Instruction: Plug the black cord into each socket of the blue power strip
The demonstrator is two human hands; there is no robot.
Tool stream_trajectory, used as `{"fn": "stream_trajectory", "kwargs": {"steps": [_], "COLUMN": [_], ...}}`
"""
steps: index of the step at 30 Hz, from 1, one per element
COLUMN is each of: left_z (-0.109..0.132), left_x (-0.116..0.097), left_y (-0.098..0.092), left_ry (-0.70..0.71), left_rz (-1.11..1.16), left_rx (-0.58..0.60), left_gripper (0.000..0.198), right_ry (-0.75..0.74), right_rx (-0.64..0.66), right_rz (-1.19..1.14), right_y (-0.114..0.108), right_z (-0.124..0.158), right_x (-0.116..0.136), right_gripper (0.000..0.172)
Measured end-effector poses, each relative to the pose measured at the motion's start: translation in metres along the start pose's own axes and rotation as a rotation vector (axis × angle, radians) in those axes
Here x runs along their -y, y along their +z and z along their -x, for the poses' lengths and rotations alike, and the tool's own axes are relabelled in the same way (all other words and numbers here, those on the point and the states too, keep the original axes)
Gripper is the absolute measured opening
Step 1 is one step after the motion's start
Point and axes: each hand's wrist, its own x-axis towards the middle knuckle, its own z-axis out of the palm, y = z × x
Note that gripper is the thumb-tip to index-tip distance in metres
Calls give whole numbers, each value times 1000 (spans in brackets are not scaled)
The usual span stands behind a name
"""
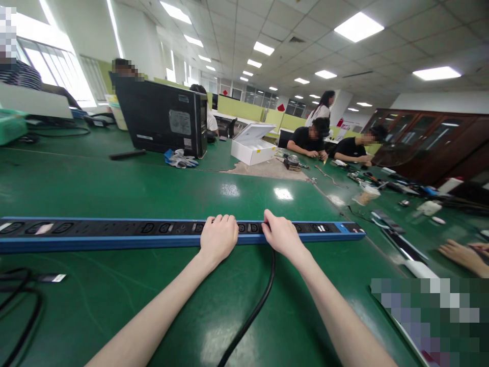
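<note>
A long blue power strip point(107, 243) with a row of black sockets lies across the green table in front of me. My left hand point(219, 235) is closed over its middle, knuckles up and fingers wrapped over the far side. A little to the right, my right hand point(281, 233) is closed at the sockets with the thumb raised. From under it a black power cable point(263, 300) runs down toward my body. The cable's plug end is hidden inside my right hand, so I cannot tell how far it sits in a socket.
Another black cable point(32, 316) curls at the left. Behind stand a black computer case point(160, 114), gloves point(180, 158) and an open white box point(252, 150). Tools and parts litter the right side, where another person's hand point(464, 256) rests. Several people sit or stand farther back.
</note>
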Motion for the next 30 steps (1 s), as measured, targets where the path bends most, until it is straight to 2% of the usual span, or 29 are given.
{"fn": "stream_trajectory", "kwargs": {"steps": [4, 10, 17, 30], "left_z": [-2, -3, -3, -4], "left_x": [0, -1, -1, -3], "left_y": [-3, -4, -3, -1], "left_ry": [-3, -6, 1, 14], "left_rz": [4, 0, -7, -30], "left_rx": [11, 18, 19, 8], "left_gripper": [37, 36, 36, 36], "right_ry": [39, 34, 100, 86], "right_rx": [-25, 21, -39, -14], "right_rz": [-3, 18, 20, 16], "right_y": [2, -4, 3, -5], "right_z": [10, 4, 12, 10], "right_x": [4, 4, 10, 7], "right_gripper": [20, 19, 22, 21]}}
